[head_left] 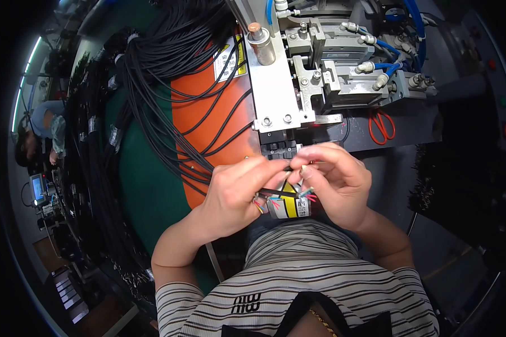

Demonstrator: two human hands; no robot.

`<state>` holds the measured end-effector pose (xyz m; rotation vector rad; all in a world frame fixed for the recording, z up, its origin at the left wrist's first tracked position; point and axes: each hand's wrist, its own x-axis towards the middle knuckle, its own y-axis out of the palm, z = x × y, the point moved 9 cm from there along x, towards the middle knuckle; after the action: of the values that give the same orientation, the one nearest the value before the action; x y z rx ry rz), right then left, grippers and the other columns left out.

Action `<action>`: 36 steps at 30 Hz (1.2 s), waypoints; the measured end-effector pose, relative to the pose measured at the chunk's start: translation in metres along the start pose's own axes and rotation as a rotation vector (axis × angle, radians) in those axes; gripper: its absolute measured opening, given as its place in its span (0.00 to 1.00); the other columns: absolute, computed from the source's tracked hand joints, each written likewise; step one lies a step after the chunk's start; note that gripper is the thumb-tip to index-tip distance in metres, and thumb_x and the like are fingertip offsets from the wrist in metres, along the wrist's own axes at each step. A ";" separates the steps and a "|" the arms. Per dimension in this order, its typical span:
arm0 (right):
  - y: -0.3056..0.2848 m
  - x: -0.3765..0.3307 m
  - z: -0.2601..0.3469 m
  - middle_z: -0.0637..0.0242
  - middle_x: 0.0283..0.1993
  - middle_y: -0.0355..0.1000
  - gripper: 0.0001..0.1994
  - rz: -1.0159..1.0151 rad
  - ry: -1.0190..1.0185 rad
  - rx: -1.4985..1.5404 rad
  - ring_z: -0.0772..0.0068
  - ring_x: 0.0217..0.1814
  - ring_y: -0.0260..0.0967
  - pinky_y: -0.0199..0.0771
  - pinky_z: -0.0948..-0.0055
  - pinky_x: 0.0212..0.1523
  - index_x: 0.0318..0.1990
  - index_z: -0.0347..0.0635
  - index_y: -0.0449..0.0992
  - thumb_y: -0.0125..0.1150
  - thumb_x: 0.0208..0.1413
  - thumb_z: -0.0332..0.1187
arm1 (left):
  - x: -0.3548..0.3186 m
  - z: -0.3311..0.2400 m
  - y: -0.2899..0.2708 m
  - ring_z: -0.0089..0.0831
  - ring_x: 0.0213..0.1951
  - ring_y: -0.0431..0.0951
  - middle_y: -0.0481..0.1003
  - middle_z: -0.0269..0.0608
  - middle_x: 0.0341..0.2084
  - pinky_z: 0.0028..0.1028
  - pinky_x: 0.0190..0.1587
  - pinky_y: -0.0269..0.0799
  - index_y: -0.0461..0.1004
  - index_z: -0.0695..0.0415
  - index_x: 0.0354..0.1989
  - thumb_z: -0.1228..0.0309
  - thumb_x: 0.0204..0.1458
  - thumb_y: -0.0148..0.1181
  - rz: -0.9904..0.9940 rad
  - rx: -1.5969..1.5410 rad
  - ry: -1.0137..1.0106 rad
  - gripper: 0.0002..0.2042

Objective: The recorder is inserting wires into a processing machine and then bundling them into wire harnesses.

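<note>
My left hand point(239, 188) and my right hand point(334, 177) meet just below the metal machine point(320, 62), both pinching a thin black cable point(287, 167) between thumb and fingers. The cable's stripped end with small coloured wires point(306, 195) fans out under my fingers. More black cable ends with coloured wires point(260, 205) poke out below my left palm. The fingertips nearly touch each other in front of the machine's black jaw block point(275, 149).
A big bundle of black cables point(168, 62) drapes over an orange panel point(208, 112) and green surface point(146, 185) at left. Red-handled scissors point(381, 124) lie right of the machine. Blue air hoses point(391, 48) run on top. Another person point(39, 132) sits far left.
</note>
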<state>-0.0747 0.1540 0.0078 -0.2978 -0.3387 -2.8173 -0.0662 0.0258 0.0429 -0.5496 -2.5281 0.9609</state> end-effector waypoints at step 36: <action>-0.017 0.000 -0.053 0.60 0.38 0.75 0.11 0.008 0.549 0.535 0.81 0.26 0.70 0.69 0.86 0.25 0.50 0.29 0.74 0.53 0.62 0.22 | 0.011 0.003 0.012 0.35 0.25 0.77 0.74 0.44 0.27 0.29 0.24 0.72 0.74 0.65 0.41 0.81 0.45 0.65 -0.110 0.103 0.126 0.13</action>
<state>-0.0884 0.1561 -0.0466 0.5683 -0.9107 -2.5293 -0.0747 0.0380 0.0347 -0.4220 -2.3563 0.9778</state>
